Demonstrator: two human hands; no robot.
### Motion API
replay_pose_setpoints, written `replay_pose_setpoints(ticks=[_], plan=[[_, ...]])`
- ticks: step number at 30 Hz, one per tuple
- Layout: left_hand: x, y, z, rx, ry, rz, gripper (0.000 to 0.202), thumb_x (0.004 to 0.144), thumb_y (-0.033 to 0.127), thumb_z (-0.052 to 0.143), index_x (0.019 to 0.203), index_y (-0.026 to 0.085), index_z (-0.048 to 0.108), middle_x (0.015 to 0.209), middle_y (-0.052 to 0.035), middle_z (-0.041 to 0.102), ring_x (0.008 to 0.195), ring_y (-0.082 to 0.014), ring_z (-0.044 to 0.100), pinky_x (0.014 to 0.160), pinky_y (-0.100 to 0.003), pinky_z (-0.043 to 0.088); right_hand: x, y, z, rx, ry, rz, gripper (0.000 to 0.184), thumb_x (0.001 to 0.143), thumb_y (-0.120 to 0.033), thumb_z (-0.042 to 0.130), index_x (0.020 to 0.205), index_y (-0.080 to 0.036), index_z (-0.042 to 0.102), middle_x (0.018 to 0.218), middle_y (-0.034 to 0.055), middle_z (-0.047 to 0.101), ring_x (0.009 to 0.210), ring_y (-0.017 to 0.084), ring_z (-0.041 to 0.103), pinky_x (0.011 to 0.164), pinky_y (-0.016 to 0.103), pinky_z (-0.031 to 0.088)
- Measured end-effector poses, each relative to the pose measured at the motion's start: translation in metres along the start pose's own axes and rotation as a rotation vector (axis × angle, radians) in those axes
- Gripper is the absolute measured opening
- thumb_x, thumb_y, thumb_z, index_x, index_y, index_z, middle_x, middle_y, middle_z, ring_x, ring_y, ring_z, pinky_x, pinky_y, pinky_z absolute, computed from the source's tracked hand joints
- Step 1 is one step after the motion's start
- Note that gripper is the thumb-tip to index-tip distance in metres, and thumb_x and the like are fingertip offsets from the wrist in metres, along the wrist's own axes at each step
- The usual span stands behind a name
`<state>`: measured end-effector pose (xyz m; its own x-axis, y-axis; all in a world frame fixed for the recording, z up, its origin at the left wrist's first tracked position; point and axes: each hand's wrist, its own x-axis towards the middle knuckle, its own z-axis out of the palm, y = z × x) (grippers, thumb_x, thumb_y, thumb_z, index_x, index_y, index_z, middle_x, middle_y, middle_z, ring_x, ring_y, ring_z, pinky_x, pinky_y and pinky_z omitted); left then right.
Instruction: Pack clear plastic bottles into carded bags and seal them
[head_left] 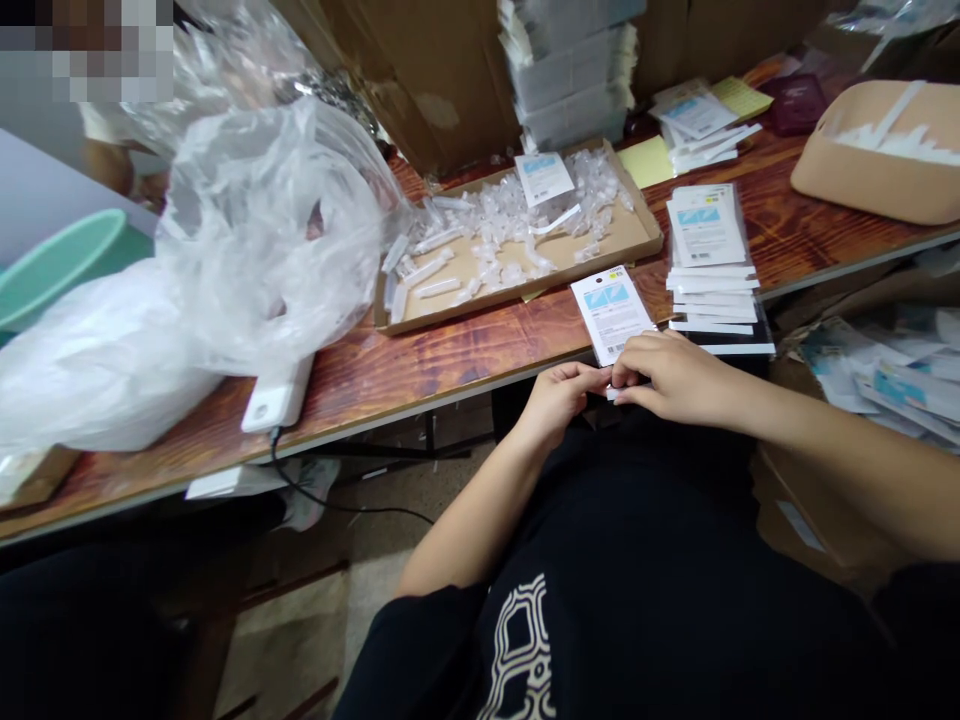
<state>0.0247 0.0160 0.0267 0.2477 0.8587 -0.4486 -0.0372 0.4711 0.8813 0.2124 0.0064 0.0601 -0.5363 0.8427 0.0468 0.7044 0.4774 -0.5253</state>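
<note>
The flat white paper packet with a blue picture (611,312) lies over the near edge of the brown wooden worktop (450,360). The left hand (559,395) and the right hand (675,375) both pinch its near end, so each grip is narrow and holds the packet. That hold is small, so the packet could slip and drop past the edge. The right arm might also bump the messy stack of white packets (712,270) just beside it.
</note>
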Motion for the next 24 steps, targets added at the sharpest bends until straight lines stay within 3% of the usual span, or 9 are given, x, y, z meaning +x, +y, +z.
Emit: replay_pose_setpoints(ticks=[9, 16, 18, 21, 22, 24], plan=[[-0.001, 0.004, 0.002, 0.057, -0.009, 0.002, 0.014, 0.062, 0.029, 0.075, 0.060, 0.016, 0.070, 0.060, -0.0023, 0.070, 0.042, -0.0053, 0.034, 0.046, -0.025, 0.020, 0.012, -0.009, -0.001, -0.046, -0.102, 0.163, 0.012, 0.081, -0.011, 0.070, 0.075, -0.020, 0.067, 0.079, 0.0029, 0.068, 0.075, 0.018, 0.058, 0.074, 0.032, 0.039], [0.005, -0.001, 0.004, 0.001, -0.005, 0.019, 0.017, 0.062, 0.032, 0.076, 0.061, 0.016, 0.070, 0.063, -0.0034, 0.072, 0.042, -0.0048, 0.033, 0.046, -0.025, 0.020, 0.011, 0.007, 0.004, 0.015, -0.079, 0.016, 0.009, 0.084, -0.014, 0.066, 0.076, -0.020, 0.064, 0.083, 0.0041, 0.068, 0.084, 0.020, 0.062, 0.081, 0.035, 0.042], [0.007, -0.001, 0.002, -0.028, 0.032, 0.027, 0.021, 0.060, 0.035, 0.079, 0.061, 0.016, 0.070, 0.062, -0.0035, 0.071, 0.043, -0.0046, 0.031, 0.046, -0.025, 0.019, 0.008, 0.014, -0.008, 0.135, -0.096, -0.072, 0.008, 0.084, -0.018, 0.066, 0.077, -0.020, 0.064, 0.083, 0.0037, 0.068, 0.082, 0.019, 0.063, 0.077, 0.034, 0.046], [0.009, -0.002, -0.005, -0.049, 0.075, 0.029, 0.026, 0.057, 0.037, 0.084, 0.061, 0.015, 0.071, 0.060, -0.0037, 0.071, 0.043, -0.0040, 0.029, 0.046, -0.025, 0.017, -0.005, 0.026, -0.052, 0.291, -0.055, -0.175, 0.009, 0.091, -0.028, 0.064, 0.084, -0.022, 0.066, 0.083, 0.0032, 0.070, 0.076, 0.017, 0.065, 0.070, 0.031, 0.051], [0.010, -0.002, -0.008, -0.049, 0.080, 0.027, 0.026, 0.056, 0.037, 0.084, 0.062, 0.015, 0.072, 0.061, -0.0042, 0.072, 0.044, -0.0039, 0.029, 0.046, -0.025, 0.017, -0.011, 0.033, -0.071, 0.311, 0.036, -0.183, 0.012, 0.093, -0.032, 0.065, 0.086, -0.022, 0.066, 0.083, 0.0031, 0.071, 0.076, 0.016, 0.066, 0.069, 0.031, 0.052], [0.011, -0.003, -0.011, -0.052, 0.088, 0.024, 0.027, 0.057, 0.038, 0.085, 0.064, 0.015, 0.073, 0.064, -0.0055, 0.074, 0.043, -0.0038, 0.029, 0.045, -0.024, 0.016, -0.021, 0.054, -0.114, 0.263, 0.400, -0.141, 0.015, 0.091, -0.037, 0.072, 0.087, -0.024, 0.067, 0.087, 0.0042, 0.072, 0.081, 0.017, 0.068, 0.074, 0.032, 0.053]])
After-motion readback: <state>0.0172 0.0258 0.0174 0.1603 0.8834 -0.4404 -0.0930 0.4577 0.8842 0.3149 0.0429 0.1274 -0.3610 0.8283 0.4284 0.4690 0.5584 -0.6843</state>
